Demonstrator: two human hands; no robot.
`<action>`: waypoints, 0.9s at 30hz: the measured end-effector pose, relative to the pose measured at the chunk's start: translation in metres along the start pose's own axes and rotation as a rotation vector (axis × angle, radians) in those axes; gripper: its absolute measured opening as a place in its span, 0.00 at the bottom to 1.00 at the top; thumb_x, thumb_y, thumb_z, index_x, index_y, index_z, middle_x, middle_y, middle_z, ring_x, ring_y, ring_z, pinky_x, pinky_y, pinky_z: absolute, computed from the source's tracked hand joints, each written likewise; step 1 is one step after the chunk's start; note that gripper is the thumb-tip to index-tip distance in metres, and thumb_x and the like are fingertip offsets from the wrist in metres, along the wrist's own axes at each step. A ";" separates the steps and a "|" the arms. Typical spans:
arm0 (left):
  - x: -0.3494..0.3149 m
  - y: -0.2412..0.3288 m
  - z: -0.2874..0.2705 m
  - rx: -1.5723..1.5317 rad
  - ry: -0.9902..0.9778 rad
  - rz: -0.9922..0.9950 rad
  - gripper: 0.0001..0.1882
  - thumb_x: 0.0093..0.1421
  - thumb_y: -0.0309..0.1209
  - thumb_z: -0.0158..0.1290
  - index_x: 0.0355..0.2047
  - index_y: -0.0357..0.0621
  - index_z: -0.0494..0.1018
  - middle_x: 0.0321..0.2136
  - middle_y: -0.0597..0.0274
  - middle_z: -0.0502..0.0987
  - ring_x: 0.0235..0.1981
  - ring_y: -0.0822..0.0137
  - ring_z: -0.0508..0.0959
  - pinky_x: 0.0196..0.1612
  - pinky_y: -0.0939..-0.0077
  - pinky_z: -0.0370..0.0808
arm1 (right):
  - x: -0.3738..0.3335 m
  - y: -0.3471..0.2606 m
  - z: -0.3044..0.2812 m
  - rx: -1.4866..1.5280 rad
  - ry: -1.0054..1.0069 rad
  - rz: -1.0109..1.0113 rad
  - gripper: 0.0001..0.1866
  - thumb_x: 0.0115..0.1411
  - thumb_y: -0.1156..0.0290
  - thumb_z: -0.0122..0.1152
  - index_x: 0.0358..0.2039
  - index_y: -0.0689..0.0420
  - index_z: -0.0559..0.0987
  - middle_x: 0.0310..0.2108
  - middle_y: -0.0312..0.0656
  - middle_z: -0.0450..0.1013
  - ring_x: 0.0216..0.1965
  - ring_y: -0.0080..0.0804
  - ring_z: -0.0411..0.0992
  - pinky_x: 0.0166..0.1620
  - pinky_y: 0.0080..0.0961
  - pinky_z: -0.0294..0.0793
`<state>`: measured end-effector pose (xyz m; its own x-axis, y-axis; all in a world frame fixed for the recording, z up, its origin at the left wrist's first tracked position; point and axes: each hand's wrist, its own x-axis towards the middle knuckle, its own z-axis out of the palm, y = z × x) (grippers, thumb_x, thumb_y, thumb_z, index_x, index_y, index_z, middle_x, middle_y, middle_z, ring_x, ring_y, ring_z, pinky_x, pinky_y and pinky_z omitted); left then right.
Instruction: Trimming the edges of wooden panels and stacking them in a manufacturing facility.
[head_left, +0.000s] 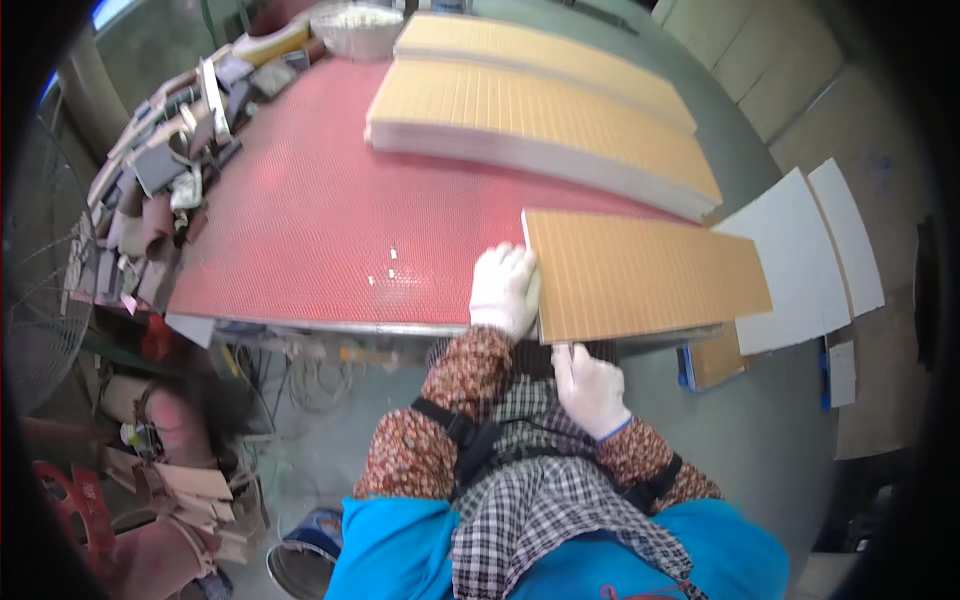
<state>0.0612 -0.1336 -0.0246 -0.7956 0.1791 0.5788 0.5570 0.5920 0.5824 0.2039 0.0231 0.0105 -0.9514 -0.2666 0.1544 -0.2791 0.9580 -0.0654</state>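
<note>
A corrugated cardboard panel [645, 275], brown with parallel crease lines, lies across the near right edge of the red table. Against its left end rests my left hand [505, 290], in a white knit glove with the fingers curled closed. Whether those fingers hold anything is hidden. Just below the panel's near left corner is my right hand [590, 390], gloved too and closed around something small and pale that I cannot make out. Behind the panel stand two stacks of similar cardboard, a nearer stack [540, 125] with white edges and a farther stack [550, 60].
Small white scraps [392, 272] dot the red textured mat [290, 210]. Tubes, blocks and offcuts [160, 170] crowd the table's left side, near a white basket [357, 30]. White sheets [790, 260] lie at the right. A metal bucket [305, 555] stands on the floor, left of me.
</note>
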 end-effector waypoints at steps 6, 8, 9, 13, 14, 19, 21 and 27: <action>-0.006 0.000 -0.003 -0.055 -0.004 0.020 0.09 0.59 0.30 0.57 0.38 0.38 0.76 0.34 0.52 0.79 0.41 0.51 0.78 0.50 0.55 0.75 | 0.009 0.008 -0.009 0.296 -0.018 0.205 0.17 0.72 0.56 0.55 0.35 0.56 0.78 0.24 0.53 0.79 0.24 0.57 0.79 0.29 0.53 0.77; -0.005 0.003 -0.007 -0.086 0.030 0.026 0.11 0.60 0.32 0.57 0.39 0.37 0.77 0.34 0.51 0.79 0.42 0.50 0.78 0.50 0.56 0.75 | 0.014 0.013 -0.014 0.332 -0.023 0.164 0.17 0.71 0.56 0.56 0.34 0.57 0.78 0.24 0.53 0.79 0.26 0.56 0.79 0.31 0.52 0.78; -0.003 0.003 -0.010 -0.079 0.034 0.035 0.11 0.60 0.32 0.57 0.39 0.37 0.77 0.34 0.51 0.79 0.42 0.50 0.78 0.50 0.56 0.75 | 0.015 0.015 -0.017 0.359 -0.049 0.138 0.17 0.71 0.55 0.57 0.33 0.57 0.78 0.24 0.53 0.79 0.27 0.56 0.80 0.32 0.51 0.78; -0.016 0.007 -0.028 -0.278 -0.264 -0.191 0.21 0.65 0.41 0.56 0.48 0.35 0.78 0.43 0.47 0.82 0.49 0.49 0.80 0.56 0.56 0.75 | 0.027 0.015 -0.031 0.491 -0.033 0.166 0.16 0.70 0.56 0.59 0.35 0.57 0.78 0.26 0.53 0.79 0.29 0.56 0.80 0.33 0.52 0.79; -0.021 0.012 -0.035 -0.429 -0.311 -0.281 0.26 0.66 0.44 0.56 0.53 0.33 0.78 0.47 0.44 0.82 0.52 0.48 0.81 0.58 0.57 0.76 | 0.030 0.014 -0.035 0.502 0.001 0.131 0.16 0.69 0.56 0.60 0.36 0.57 0.77 0.27 0.54 0.79 0.30 0.57 0.80 0.34 0.51 0.79; -0.032 0.032 -0.087 -0.548 -0.632 -0.430 0.24 0.68 0.38 0.57 0.57 0.30 0.76 0.45 0.48 0.84 0.49 0.62 0.84 0.55 0.68 0.79 | 0.043 0.019 -0.023 0.564 -0.033 -0.001 0.17 0.67 0.57 0.64 0.38 0.60 0.77 0.30 0.55 0.80 0.33 0.58 0.80 0.36 0.48 0.79; -0.046 0.023 -0.090 -0.620 -0.523 -0.582 0.20 0.66 0.40 0.58 0.50 0.36 0.81 0.41 0.49 0.85 0.45 0.63 0.84 0.52 0.67 0.80 | 0.050 0.009 -0.020 0.537 -0.065 -0.058 0.16 0.67 0.57 0.64 0.37 0.59 0.76 0.29 0.54 0.80 0.32 0.56 0.80 0.34 0.47 0.79; -0.051 0.009 -0.127 -0.643 -0.543 -0.593 0.15 0.65 0.40 0.62 0.36 0.37 0.80 0.30 0.61 0.82 0.33 0.73 0.79 0.40 0.74 0.78 | 0.073 -0.011 -0.035 0.581 -0.207 -0.208 0.21 0.57 0.53 0.75 0.37 0.58 0.79 0.30 0.50 0.79 0.32 0.47 0.81 0.36 0.38 0.80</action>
<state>0.1366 -0.2373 0.0234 -0.8956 0.4206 -0.1448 -0.0654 0.1976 0.9781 0.1419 -0.0036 0.0566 -0.8591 -0.5108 0.0322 -0.4303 0.6867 -0.5859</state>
